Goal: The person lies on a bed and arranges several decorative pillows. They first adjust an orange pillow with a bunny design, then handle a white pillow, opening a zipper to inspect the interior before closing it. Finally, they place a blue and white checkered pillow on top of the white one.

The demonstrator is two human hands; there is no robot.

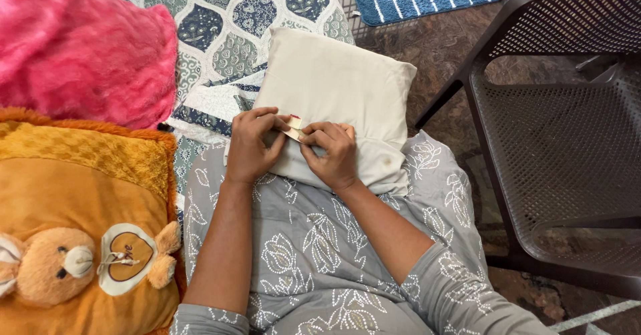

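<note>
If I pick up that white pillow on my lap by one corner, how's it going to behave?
The white pillow would probably sag and fold rather than stay flat: its cover already wrinkles where the left hand and right hand pinch its edge. It looks puffy, so likely light for its size. Being square and soft, it shouldn't roll or slide much on the lap.

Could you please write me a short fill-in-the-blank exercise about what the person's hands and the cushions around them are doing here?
1. Both hands, the left hand and right hand, pinch a small tag at the edge of a ____ pillow.
2. The orange cushion bears a stuffed ____.
3. The fluffy cushion at top left is ____.
4. The dark perforated chair stands on the person's ____ side.

Missing words: white; bear; pink; right
</note>
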